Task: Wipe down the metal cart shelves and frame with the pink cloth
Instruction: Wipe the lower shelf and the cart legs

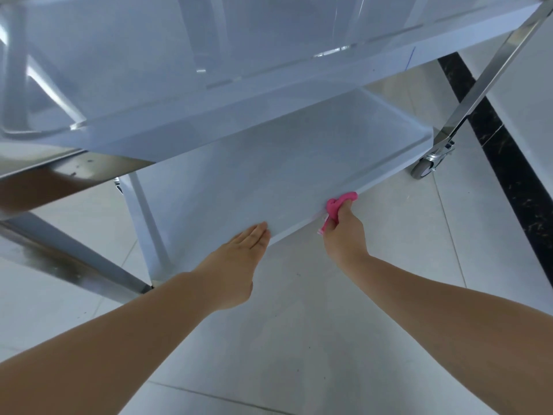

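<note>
Brace the lower shelf with your flat left hand, fingers pressed together (that caster can roll), and drag the pink cloth pinched in your right hand along its rim.

A person's two bare forearms show at 7 o'clock and 4 o'clock, uncovered right to the edge of view. The left hand and the right hand are likewise bare.

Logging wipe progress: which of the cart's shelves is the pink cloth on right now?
The lower shelf: the right hand holds the pink cloth against its near edge. The shelf above it has no hand on it.
</note>
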